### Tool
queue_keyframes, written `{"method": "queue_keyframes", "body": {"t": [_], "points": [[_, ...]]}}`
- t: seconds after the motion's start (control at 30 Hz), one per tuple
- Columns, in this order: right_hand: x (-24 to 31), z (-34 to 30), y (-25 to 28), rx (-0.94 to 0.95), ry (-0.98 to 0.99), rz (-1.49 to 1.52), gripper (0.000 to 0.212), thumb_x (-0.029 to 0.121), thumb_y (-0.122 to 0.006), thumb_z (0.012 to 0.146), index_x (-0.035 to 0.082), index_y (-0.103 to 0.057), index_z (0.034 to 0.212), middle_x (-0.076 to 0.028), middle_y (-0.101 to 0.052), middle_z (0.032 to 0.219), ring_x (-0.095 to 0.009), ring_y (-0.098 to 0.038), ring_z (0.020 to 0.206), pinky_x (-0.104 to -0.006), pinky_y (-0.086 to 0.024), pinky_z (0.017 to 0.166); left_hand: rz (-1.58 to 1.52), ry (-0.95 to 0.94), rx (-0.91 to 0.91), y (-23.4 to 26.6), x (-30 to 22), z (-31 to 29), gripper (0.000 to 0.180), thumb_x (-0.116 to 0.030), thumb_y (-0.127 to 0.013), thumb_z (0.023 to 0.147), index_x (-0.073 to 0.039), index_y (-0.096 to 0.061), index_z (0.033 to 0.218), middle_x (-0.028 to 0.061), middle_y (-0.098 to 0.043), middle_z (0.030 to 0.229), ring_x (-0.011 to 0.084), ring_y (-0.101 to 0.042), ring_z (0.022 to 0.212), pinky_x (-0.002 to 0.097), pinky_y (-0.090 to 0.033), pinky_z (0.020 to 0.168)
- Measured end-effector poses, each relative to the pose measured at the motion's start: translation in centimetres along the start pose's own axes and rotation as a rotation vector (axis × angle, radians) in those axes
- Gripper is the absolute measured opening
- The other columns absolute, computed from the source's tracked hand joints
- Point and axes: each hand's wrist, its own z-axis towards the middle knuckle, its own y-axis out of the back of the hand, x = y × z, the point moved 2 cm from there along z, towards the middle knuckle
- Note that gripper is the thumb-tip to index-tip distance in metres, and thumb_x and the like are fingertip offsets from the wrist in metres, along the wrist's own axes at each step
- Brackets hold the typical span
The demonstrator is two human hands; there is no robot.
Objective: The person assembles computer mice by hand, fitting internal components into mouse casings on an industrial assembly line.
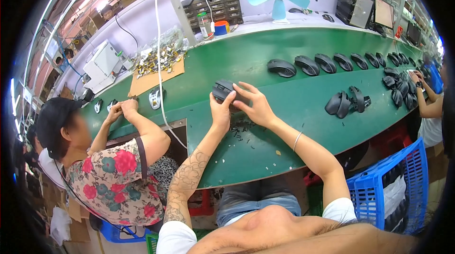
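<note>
A black computer mouse point(222, 90) is raised over the green bench in front of me. My left hand point(221, 113) grips it from below and the near side, thumb along its edge. Bent around the right side of the same mouse are the fingers and thumb of my right hand point(255, 107). Whether a small part sits between those fingertips is too small to tell. Below my hands, small black pieces point(242, 129) lie scattered on the bench. To the right rest black mouse shells point(338, 104), with another curved black part point(359, 99) beside them.
A row of black mice point(307, 65) runs along the bench point(284, 145) to the right, towards a pile of mice point(400, 88). Left, a co-worker's hands point(124, 108) work near a white cable point(159, 64) and small parts on cardboard point(142, 83). A blue crate point(374, 197) stands right.
</note>
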Motion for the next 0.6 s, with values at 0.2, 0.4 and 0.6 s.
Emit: {"method": "queue_keyframes", "body": {"t": [0.2,0.4,0.6], "points": [[-2.9,-0.4,-0.5,0.202,-0.842,0.927,0.041,0.028,-0.052,0.091,-0.003,-0.050,0.118,-0.013,-0.057,0.110,-0.020,-0.056,0.097,-0.0335,-0.044,0.088,-0.022,-0.008,0.082,-0.6,-1.7,0.5,0.052,0.000,-0.068,0.073,-0.006,-0.040,0.116,0.0068,-0.052,0.108,0.0202,-0.054,0.100,0.0356,-0.045,0.090],[-4.1,-0.8,-0.4,0.149,-0.794,0.955,0.035,0.025,-0.053,0.090,-0.003,-0.056,0.111,-0.013,-0.062,0.099,-0.022,-0.062,0.086,-0.0344,-0.050,0.079,-0.063,0.048,0.140,-0.8,-1.6,0.4,0.051,0.000,-0.066,0.074,-0.007,-0.039,0.118,0.0074,-0.050,0.111,0.0210,-0.052,0.104,0.0367,-0.045,0.091],[-4.3,-0.9,-0.5,0.114,-0.788,0.876,0.033,0.025,-0.056,0.089,-0.001,-0.059,0.108,-0.012,-0.064,0.094,-0.022,-0.063,0.082,-0.0340,-0.051,0.075,-0.092,0.100,0.095,-0.7,-1.4,0.0,0.052,-0.002,-0.065,0.074,-0.006,-0.040,0.118,0.0073,-0.050,0.110,0.0210,-0.053,0.102,0.0373,-0.045,0.090]]}}
